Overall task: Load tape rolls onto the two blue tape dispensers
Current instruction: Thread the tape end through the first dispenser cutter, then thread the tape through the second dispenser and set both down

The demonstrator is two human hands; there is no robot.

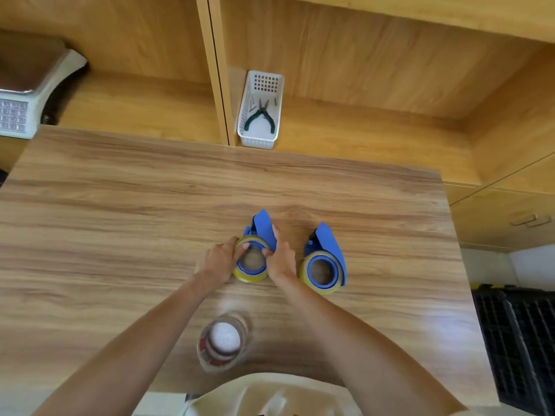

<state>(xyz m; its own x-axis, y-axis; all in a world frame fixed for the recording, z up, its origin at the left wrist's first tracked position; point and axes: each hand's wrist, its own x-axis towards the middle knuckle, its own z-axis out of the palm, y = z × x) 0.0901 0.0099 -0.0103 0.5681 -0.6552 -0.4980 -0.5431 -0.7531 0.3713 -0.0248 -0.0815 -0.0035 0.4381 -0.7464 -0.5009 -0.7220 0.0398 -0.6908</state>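
Observation:
Two blue tape dispensers stand side by side on the wooden table [120,205]. The left dispenser [264,228] carries a yellowish tape roll [250,276] around its blue hub. My left hand [217,261] grips that roll's left side. My right hand [280,258] holds its right side, with fingertips on the hub and the dispenser's blue body. The right dispenser [329,240] stands apart from my hands, a yellowish tape roll [319,273] seated on its hub.
A clear plastic bottle with a white cap [223,340] stands near the table's front edge between my forearms. Behind the table, a white basket [261,109] with pliers sits on a shelf. A scale [27,94] is at far left, a black crate [522,340] at right.

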